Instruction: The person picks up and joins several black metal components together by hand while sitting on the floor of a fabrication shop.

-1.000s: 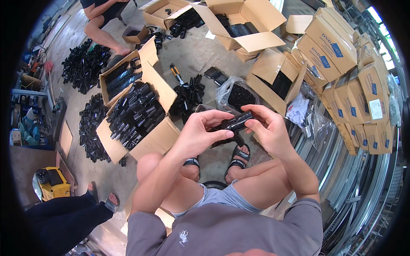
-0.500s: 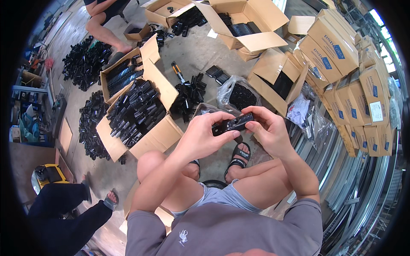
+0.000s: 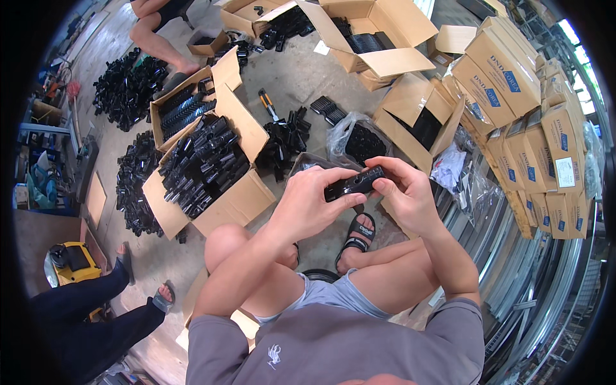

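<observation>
A short, glossy black bracket-like part [image 3: 351, 185] with a hole in its face is held up between my two hands above my knees. My left hand [image 3: 314, 200] grips its left end between thumb and fingers. At the right end, my right hand [image 3: 404, 194] pinches it the same way. Beyond them on the floor lie a clear plastic bag of small black pieces [image 3: 364, 146] and a heap of black parts [image 3: 285, 138]. An orange-handled tool [image 3: 267, 106] rests against that heap.
An open carton of black parts [image 3: 234, 202] stands to my left, with loose piles [image 3: 138, 186] beside it. Stacked cartons [image 3: 494, 80] and long metal profiles [image 3: 513, 282] fill the right. One person's legs [image 3: 102, 301] are at lower left, another's [image 3: 151, 42] at far left.
The black part has turned in my hands, so a smoother face with a hole now shows. Both hands stay in nearly the same place. The legs at lower left have shifted slightly.
</observation>
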`<state>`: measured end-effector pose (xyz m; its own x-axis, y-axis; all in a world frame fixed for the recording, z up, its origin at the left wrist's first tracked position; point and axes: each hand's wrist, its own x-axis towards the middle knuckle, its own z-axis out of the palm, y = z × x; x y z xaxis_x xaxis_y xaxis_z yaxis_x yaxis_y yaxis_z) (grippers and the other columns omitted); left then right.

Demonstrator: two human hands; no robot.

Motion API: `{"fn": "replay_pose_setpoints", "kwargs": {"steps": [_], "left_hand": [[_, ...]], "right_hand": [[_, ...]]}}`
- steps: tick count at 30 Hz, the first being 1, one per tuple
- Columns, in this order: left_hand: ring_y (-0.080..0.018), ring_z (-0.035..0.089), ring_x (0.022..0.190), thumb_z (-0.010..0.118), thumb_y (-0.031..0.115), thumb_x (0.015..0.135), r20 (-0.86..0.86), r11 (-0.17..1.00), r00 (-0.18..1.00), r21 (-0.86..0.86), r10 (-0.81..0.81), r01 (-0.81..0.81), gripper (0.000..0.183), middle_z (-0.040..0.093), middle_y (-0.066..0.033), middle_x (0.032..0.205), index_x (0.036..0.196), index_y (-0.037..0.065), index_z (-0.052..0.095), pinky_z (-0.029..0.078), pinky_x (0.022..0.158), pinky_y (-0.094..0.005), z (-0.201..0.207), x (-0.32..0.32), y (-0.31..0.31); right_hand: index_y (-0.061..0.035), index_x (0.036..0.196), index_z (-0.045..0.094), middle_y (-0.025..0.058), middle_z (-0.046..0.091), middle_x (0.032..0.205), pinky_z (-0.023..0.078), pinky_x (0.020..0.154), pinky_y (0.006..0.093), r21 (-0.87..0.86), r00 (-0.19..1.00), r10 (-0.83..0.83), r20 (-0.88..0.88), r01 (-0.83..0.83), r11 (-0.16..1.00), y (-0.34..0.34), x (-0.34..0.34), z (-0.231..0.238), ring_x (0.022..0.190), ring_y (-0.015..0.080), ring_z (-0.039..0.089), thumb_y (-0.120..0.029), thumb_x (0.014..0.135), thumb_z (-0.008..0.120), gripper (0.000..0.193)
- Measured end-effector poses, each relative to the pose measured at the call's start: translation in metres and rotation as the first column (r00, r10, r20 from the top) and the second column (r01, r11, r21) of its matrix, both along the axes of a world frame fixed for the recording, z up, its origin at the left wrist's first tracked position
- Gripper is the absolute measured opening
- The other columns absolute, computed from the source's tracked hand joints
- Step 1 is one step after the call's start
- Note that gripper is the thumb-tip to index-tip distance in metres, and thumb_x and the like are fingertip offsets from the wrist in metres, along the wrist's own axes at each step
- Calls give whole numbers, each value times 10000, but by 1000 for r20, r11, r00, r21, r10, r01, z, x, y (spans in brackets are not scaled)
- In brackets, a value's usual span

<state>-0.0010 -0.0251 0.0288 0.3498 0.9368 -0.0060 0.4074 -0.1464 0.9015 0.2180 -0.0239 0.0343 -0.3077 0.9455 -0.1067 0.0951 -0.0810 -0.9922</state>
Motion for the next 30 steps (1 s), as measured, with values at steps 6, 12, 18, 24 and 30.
{"fn": "replay_pose_setpoints", "kwargs": {"steps": [6, 12, 18, 24, 30], "left_hand": [[-289, 647, 794, 812, 314, 747, 3, 993, 1000, -120, -5, 5, 426, 696, -156, 831, 1116, 110, 749, 493, 730, -385, 12, -6, 4], [-227, 653, 733, 833, 259, 727, -8, 999, 1000, 28, 27, -27, 405, 696, -127, 819, 1090, 96, 760, 503, 658, -334, 7, -5, 0], [-219, 667, 720, 849, 203, 688, 1, 964, 999, 263, 50, -49, 391, 699, -103, 774, 1051, 81, 768, 527, 636, -327, 8, -6, 1], [-215, 656, 687, 854, 185, 675, -22, 948, 990, 293, 139, -127, 388, 691, -111, 760, 1035, 69, 768, 520, 630, -316, 11, -25, 14], [-152, 612, 607, 846, 166, 707, -71, 918, 964, 330, 255, -218, 388, 669, -105, 741, 1057, 28, 752, 466, 566, -266, 10, -47, 39]], "right_hand": [[44, 1282, 577, 80, 686, 1057, 527, 825, 250, -73, 997, -5, -71, 0, 997, -1, -3, -1, 914, 98, 626, -57, 934, 669, 374], [44, 1287, 577, 79, 687, 1063, 525, 831, 249, -107, 993, 6, -117, -18, 994, 0, -1, -4, 894, 96, 622, -79, 928, 688, 396], [33, 1315, 557, 91, 675, 1096, 536, 825, 267, -63, 982, 27, -188, -40, 997, 3, -4, 0, 917, 120, 636, -115, 947, 670, 412], [31, 1254, 579, 102, 666, 1018, 546, 750, 275, -207, 962, -180, -204, 138, 969, 46, 19, -32, 833, 152, 660, -218, 1049, 493, 334], [-1, 1134, 653, 116, 692, 921, 542, 730, 305, -301, 812, 63, 580, 141, 943, 123, 77, -184, 816, 178, 679, -248, 978, 577, 302]]}}
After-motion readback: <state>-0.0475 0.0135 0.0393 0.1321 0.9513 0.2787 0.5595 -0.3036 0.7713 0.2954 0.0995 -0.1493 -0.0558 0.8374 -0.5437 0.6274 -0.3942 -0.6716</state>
